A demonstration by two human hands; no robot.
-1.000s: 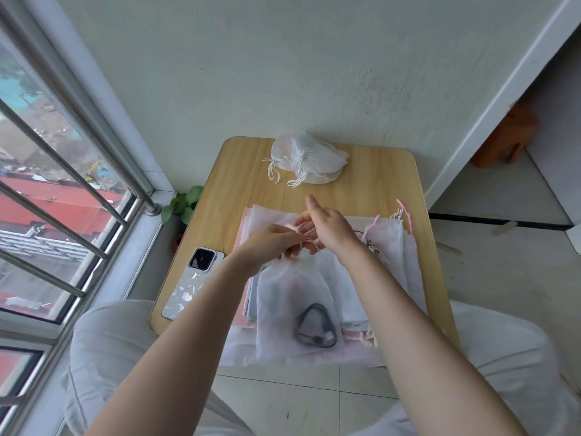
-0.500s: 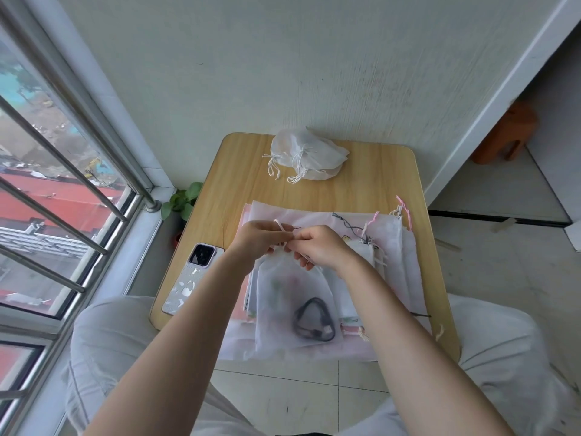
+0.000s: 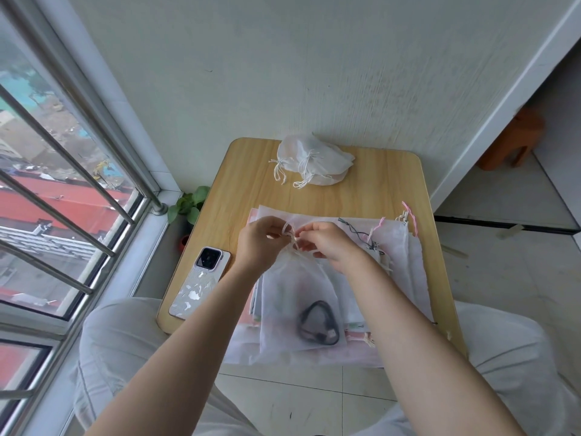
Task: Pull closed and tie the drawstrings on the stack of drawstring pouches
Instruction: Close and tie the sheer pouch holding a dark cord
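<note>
A sheer white pouch (image 3: 295, 297) with a black coiled cable (image 3: 319, 322) inside lies on top of a stack of flat pouches (image 3: 399, 262) on the small wooden table (image 3: 386, 190). Its mouth is gathered at the top. My left hand (image 3: 259, 242) and my right hand (image 3: 327, 242) meet just above the gathered mouth, each pinching an end of the white drawstring (image 3: 290, 236). A loop of cord shows between the fingertips. Tied white pouches (image 3: 314, 160) lie piled at the table's far edge.
A phone (image 3: 201, 281) lies face down at the table's left front corner. A barred window runs along the left, with a small green plant (image 3: 188, 204) below the sill. A wall stands right behind the table. An orange stool (image 3: 512, 140) is at far right.
Both hands drew together over the pouch mouth and the mouth has been gathered shut. The fingers now work a loop of the drawstring between them.
</note>
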